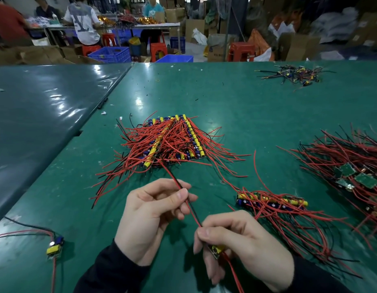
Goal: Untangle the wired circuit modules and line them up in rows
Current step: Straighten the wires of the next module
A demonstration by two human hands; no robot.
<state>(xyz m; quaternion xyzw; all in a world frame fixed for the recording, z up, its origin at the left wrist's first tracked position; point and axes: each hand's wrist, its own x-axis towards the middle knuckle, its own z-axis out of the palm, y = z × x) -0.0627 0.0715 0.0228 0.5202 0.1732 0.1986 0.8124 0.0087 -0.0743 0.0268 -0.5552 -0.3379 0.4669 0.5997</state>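
Observation:
My right hand [240,244] grips a small circuit module [216,250] with a yellow part; red leads trail from it toward me. Its red and black wire pair [191,208] runs up and away, pinched between thumb and fingers of my left hand [153,212]. The pair's far end reaches the large stack of modules [172,140] lined up in rows, yellow and blue parts under a spread of red wires. A shorter row of modules [272,203] lies to the right of my hands. At the right edge sits a tangled heap [352,172] of wired green boards.
One loose module [55,246] with red and black wires lies at the left front of the green table mat [246,115]. A small scrap pile of wires [295,75] sits far right. People work at a table in the background, with crates, stools and boxes.

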